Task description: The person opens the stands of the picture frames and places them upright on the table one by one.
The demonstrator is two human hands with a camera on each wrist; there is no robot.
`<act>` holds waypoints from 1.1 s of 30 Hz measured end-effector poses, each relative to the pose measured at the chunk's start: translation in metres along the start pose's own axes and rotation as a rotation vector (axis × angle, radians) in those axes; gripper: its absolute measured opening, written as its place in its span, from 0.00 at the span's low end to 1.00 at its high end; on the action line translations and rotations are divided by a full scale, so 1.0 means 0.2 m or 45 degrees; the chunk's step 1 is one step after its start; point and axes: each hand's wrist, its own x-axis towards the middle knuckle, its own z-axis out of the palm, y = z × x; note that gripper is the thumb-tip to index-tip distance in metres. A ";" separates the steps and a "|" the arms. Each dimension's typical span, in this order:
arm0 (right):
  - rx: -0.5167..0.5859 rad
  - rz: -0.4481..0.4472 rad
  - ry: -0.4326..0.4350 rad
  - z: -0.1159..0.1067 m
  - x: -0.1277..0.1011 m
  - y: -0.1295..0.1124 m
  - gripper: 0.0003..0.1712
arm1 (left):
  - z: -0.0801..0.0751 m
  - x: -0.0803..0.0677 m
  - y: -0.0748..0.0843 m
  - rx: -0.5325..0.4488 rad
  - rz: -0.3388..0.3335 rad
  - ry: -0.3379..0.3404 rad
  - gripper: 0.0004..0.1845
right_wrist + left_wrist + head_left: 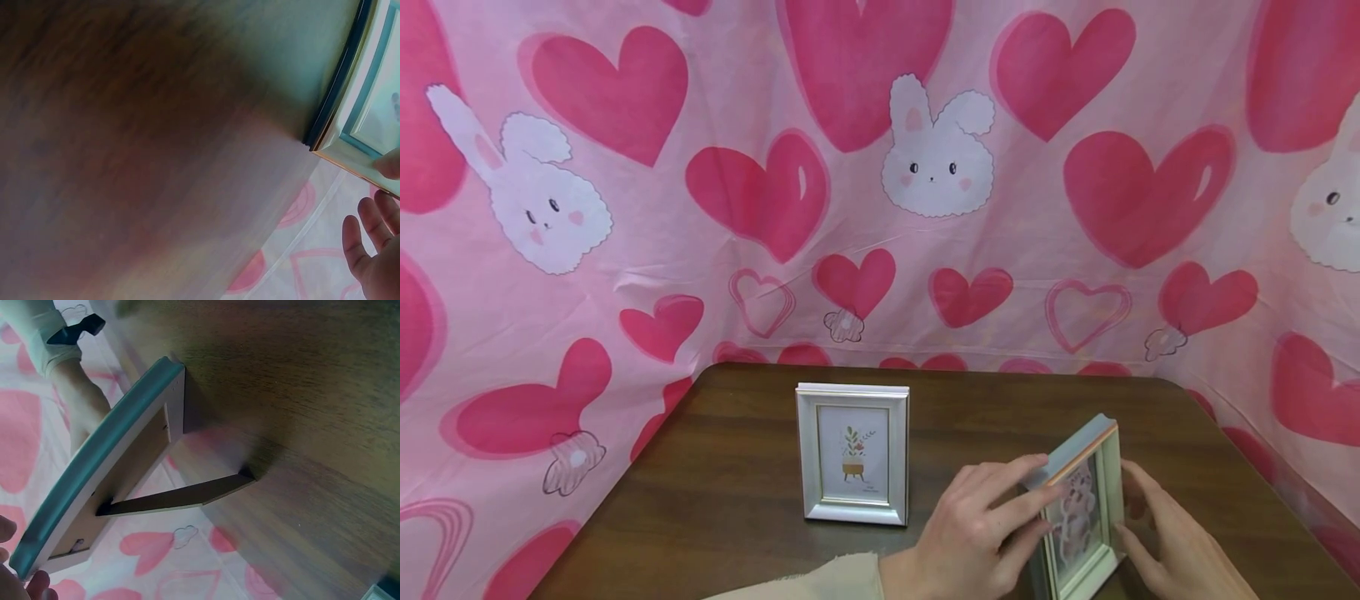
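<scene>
- A pink cloth (pixel 625 275) printed with hearts and white bunnies hangs behind and beside a dark wooden table (pixel 730 500).
- Left of centre on the table, a silver picture frame (pixel 853 454) stands upright and faces the camera; it shows a small plant drawing and is well apart from both hands.
- The left hand (pixel 977 533), with a cream sleeve at the wrist, grips the near-left edge of a pale green picture frame (pixel 1082 508), fingers curled across its front and top corner.
- This green frame stands near the table's front right, turned at an angle, with a pinkish picture inside.
- The left wrist view shows its back, with the cardboard easel leg (pixel 181 497) folded out and its tip touching the wood.
- The right hand (pixel 1172 542) rests against the frame's right edge, fingers fairly straight and only lightly bent; whether they actually clasp it cannot be told.
</scene>
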 end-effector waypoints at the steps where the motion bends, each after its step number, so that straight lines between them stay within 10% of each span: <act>1: 0.002 -0.007 0.006 0.00 0.00 0.00 0.61 | 0.00 0.00 0.00 -0.006 0.000 0.008 0.25; 33: -0.038 -0.010 0.058 0.02 -0.01 0.03 0.62 | 0.02 0.05 -0.02 0.184 0.079 0.148 0.14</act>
